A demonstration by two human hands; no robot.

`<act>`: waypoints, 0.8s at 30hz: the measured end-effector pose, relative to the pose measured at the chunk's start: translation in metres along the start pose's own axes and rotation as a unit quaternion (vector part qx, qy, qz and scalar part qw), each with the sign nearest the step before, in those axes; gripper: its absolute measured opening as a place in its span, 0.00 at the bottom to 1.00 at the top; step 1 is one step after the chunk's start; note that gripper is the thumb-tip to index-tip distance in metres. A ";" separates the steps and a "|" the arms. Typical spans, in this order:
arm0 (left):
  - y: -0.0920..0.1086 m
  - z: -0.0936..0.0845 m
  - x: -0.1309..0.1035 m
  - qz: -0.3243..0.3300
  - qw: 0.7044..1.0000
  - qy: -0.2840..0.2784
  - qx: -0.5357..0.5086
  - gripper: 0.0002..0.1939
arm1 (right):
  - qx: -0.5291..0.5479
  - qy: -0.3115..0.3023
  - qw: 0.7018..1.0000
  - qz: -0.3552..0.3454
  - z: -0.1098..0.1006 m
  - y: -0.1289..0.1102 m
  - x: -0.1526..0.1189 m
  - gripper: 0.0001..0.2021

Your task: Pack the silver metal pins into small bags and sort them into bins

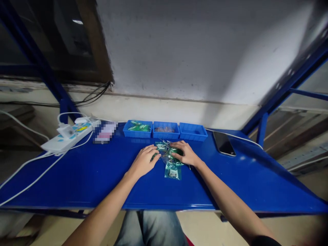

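Note:
A small pile of clear and green plastic packets with thin metal pins lies on the blue table between my hands. One green-tinted packet [173,172] at the near side of the pile lies flat, with short metal pieces visible inside. Several loose metal pins [166,142] stick out at the far side. My left hand [145,160] cups the pile's left edge, thumb apart from the fingers. From the right, my right hand [187,154] rests over the pile with fingers and thumb spread, hiding part of the packets. I see neither hand gripping anything.
Behind the pile stand three blue bins: one with green packets [138,127], one with brownish pieces [165,129], and a right one [192,133]. A phone [224,143] lies right. A power strip [69,138] with white cables and a blurred card [105,132] lie left.

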State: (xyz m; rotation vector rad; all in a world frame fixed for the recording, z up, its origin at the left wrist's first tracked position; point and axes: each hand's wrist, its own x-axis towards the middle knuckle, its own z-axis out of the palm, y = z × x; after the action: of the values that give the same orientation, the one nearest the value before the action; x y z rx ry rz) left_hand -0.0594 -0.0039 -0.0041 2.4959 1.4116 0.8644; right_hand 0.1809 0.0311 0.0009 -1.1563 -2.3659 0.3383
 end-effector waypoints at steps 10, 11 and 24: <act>0.015 -0.007 0.061 0.018 0.997 -0.043 0.063 0.15 | 0.031 -0.008 0.999 -0.016 -0.001 -0.015 0.000 0.20; 0.015 -0.003 0.070 0.022 0.995 -0.063 0.076 0.16 | 0.040 -0.005 0.999 -0.018 -0.001 -0.015 0.000 0.19; 0.039 -0.066 0.065 0.079 0.994 -0.050 -0.057 0.10 | 0.053 0.068 0.990 0.109 0.004 0.004 0.002 0.23</act>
State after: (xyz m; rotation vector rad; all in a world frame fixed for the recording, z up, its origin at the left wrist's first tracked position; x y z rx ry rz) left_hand -0.0411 0.0184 0.0922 2.5519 1.1130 0.8081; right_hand 0.1808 0.0349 -0.0033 -1.3443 -2.0836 0.4395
